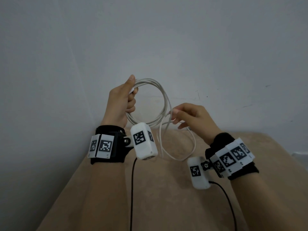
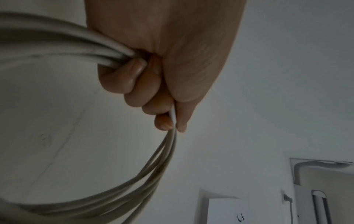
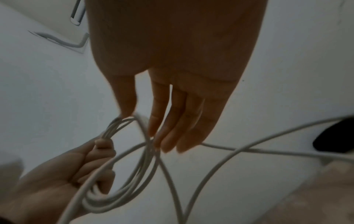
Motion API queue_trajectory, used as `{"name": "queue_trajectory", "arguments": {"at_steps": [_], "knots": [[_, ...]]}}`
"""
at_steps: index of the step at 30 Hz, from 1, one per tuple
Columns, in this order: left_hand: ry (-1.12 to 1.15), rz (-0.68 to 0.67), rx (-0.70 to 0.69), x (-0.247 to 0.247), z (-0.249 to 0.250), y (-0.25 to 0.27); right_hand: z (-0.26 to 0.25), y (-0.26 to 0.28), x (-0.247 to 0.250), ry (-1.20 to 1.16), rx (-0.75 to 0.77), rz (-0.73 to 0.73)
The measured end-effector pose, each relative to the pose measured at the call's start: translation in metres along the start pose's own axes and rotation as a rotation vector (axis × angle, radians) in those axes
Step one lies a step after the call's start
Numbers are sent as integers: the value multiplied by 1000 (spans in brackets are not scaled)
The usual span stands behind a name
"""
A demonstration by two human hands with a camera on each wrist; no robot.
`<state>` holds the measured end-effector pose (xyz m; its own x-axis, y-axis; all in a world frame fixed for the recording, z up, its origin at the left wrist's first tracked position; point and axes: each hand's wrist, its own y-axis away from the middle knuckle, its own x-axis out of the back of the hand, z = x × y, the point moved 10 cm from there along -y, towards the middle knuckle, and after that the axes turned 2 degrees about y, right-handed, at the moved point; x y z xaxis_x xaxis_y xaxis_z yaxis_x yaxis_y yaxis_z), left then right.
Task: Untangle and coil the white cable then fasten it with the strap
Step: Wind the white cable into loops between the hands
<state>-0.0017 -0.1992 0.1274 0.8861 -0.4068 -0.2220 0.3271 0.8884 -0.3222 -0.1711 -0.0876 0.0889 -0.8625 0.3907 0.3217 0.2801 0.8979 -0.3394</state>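
Observation:
The white cable (image 1: 166,104) is wound into a round coil of several turns, held up in front of the wall. My left hand (image 1: 123,100) grips one side of the coil in a fist, thumb on top; in the left wrist view the fingers (image 2: 145,91) curl round the bundled strands (image 2: 153,171). To the right of the coil, my right hand (image 1: 191,117) pinches a loose strand between thumb and fingertips (image 3: 162,136). From there a slack loop (image 1: 194,144) hangs down towards the beige surface. No strap shows in any view.
A beige padded surface (image 1: 166,197) lies below both hands, against a plain grey wall (image 1: 150,39). Black leads (image 1: 132,189) run down from the white wrist cameras (image 1: 145,142) across that surface.

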Motion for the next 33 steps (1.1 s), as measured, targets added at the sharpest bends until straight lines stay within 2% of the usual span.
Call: {"name": "queue_trajectory", "arguments": {"at_steps": [2,4,9,12,14,19,21,25,29,33], "knots": [[-2,13,-16,0,3,0,-1,3,-22,-50,-25,-146],[3,40,-32,2,6,0,-3,4,-28,-71,-14,-169],[-9,125,-77,16,14,0,-5,-1,22,-44,73,173],[-35,119,-105,18,20,0,-2,-1,41,-61,74,269],[-47,84,-111,15,21,0,0,-2,41,-64,63,258],[-115,-32,-87,0,15,0,2,-3,16,-92,36,71],[-135,-72,-67,-8,10,0,-1,-2,10,-123,40,47],[-102,-88,-27,-14,1,0,-6,-3,11,-225,50,88],[-50,-100,20,-15,-5,1,-2,-4,26,-177,64,200],[8,-99,60,-20,-9,2,1,-4,19,-150,19,157]]}}
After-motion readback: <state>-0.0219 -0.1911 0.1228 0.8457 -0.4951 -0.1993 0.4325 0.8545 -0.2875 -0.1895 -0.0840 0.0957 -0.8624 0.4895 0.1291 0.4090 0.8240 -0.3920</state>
